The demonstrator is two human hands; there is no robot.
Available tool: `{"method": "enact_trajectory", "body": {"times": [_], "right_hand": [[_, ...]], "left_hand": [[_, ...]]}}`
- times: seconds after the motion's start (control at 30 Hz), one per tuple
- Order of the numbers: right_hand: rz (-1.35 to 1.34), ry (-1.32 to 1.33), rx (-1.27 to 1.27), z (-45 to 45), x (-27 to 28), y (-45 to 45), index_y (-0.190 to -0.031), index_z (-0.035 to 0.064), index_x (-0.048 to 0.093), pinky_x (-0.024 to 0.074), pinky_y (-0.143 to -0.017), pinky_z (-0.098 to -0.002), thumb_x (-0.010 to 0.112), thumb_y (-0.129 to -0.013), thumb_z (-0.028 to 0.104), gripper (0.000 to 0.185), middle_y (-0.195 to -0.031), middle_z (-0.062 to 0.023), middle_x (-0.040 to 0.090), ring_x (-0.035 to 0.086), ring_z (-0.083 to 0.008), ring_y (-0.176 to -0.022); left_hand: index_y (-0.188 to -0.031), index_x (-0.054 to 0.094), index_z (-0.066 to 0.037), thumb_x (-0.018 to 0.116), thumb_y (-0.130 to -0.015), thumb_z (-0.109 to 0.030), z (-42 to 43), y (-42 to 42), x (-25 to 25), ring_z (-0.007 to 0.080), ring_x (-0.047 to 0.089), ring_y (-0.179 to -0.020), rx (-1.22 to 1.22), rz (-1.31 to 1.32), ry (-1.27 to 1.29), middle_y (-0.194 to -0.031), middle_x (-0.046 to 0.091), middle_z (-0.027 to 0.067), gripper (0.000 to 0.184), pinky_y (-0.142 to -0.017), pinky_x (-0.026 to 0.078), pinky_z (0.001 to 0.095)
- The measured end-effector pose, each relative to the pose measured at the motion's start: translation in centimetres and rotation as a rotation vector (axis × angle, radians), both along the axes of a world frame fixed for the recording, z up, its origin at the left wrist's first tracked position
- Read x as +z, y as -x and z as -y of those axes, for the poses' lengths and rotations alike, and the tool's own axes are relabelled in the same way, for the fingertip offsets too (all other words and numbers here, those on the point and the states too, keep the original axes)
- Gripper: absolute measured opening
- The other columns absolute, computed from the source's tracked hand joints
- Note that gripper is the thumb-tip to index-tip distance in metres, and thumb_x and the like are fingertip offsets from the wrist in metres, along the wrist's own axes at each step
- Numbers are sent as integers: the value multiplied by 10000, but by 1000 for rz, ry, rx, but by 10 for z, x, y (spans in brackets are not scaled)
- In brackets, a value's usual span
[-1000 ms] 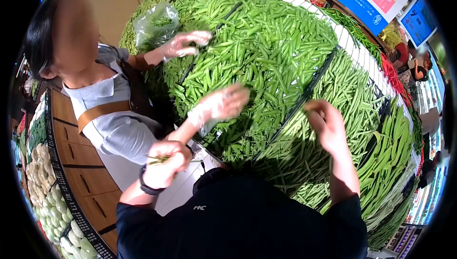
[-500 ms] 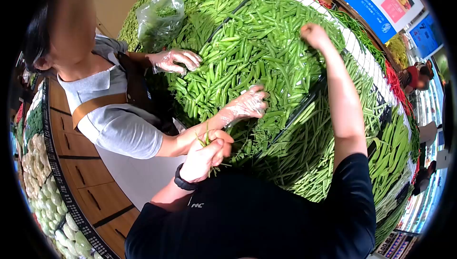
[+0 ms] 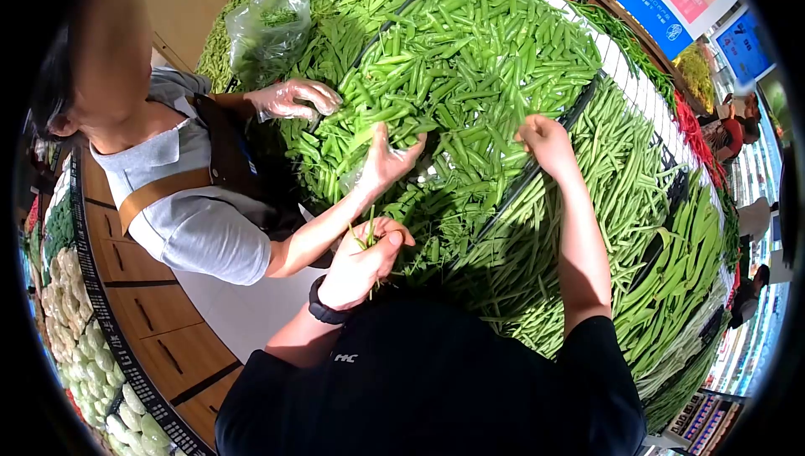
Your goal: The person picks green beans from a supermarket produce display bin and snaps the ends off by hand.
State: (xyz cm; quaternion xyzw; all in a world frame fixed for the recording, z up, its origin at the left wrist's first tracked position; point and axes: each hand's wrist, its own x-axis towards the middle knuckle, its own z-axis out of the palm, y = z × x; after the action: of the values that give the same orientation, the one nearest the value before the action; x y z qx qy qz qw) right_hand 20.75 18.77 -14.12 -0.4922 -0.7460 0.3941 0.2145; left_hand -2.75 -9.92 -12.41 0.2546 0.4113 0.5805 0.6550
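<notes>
My left hand (image 3: 366, 265), with a black watch on the wrist, is closed around a few thin green stems (image 3: 362, 238) in front of my chest. My right hand (image 3: 549, 145) is pinched shut low over the heap of green pea pods (image 3: 470, 62), near the black divider (image 3: 537, 166). What its fingertips hold, if anything, I cannot make out. A co-worker's gloved hand (image 3: 295, 100) rests over the left side of the pods, and the same person's other hand (image 3: 392, 161) is spread over the middle.
Long green beans (image 3: 579, 229) lie beyond the divider, with broad flat beans (image 3: 683, 263) farther right. A clear plastic bag (image 3: 268, 24) of greens sits at the upper left. The co-worker (image 3: 193, 179) stands close on my left. Wooden drawers (image 3: 172, 351) run behind that person.
My right hand has come down toward me from the far right of the pods to the divider. The co-worker's nearer hand has shifted left and turned up. My left hand keeps the stems.
</notes>
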Motion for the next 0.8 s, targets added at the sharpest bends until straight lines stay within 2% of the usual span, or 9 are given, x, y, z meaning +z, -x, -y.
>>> {"method": "enact_trajectory", "body": {"times": [0.23,0.33,0.4,0.47,0.5,0.53,0.57,0.67,0.8], "right_hand": [[-265,274,157,107,47,-11,-1132,-27,598,459,-564,-222,579,-913,84,246,-769,-70,663,517,-88,-568],[-269,236,267,116,37,-14,-1059,-35,634,496,-575,-250,613,-914,136,224,-765,-78,650,538,-103,-587],[7,-191,405,83,21,-16,-1005,-36,651,542,-658,-283,588,-927,129,193,-781,-80,644,582,-123,-645],[-409,217,248,30,19,-6,-904,33,659,562,-742,-316,555,-945,207,207,-816,-83,650,624,-141,-767],[-36,-26,99,22,51,11,-869,42,649,564,-729,-320,526,-959,223,237,-856,-89,656,624,-145,-782],[52,126,7,-2,76,26,-1031,-6,632,554,-724,-305,543,-953,213,249,-888,-89,656,620,-152,-763],[-464,112,-8,-52,45,29,-1226,-54,539,533,-670,-279,606,-923,243,430,-859,-72,649,607,-148,-719],[-113,-246,-97,-118,37,48,-1259,-38,547,531,-751,-321,640,-855,158,458,-914,-128,711,669,-204,-823],[181,-575,422,-91,-3,102,-1076,71,674,540,-797,-342,616,-815,111,270,-964,-140,696,674,-270,-856]], "left_hand": [[-924,603,-9,597,-926,-133,-35,-22,1,48,463,-790,135,-569,-246,-812,546,-29,124,-711,374,206],[-906,605,-9,606,-927,-151,-47,-21,-1,50,457,-762,79,-619,-350,-782,529,-37,144,-696,374,204],[-860,603,-28,613,-930,-184,-41,-26,1,38,431,-678,33,-492,-231,-713,501,-53,171,-626,359,200],[-806,591,-55,612,-935,-213,-39,-30,-11,22,388,-579,34,-312,-96,-641,465,-74,205,-535,317,192],[-769,580,-72,609,-939,-231,-38,-38,-9,7,363,-525,92,-280,-75,-609,457,-83,234,-479,272,187],[-766,580,-74,601,-945,-242,-35,-36,-16,9,367,-512,38,-266,-57,-602,454,-86,246,-472,277,185],[-764,580,-75,598,-947,-245,-31,-37,-17,8,366,-512,22,-265,-46,-600,453,-87,250,-472,276,186],[-783,553,-66,566,-966,-256,-24,-34,-20,19,351,-463,-2,-300,-56,-581,443,-63,264,-435,251,187],[-785,554,-59,564,-966,-241,-21,-25,-27,22,347,-475,36,-273,-20,-581,438,-66,257,-450,263,194]]}}
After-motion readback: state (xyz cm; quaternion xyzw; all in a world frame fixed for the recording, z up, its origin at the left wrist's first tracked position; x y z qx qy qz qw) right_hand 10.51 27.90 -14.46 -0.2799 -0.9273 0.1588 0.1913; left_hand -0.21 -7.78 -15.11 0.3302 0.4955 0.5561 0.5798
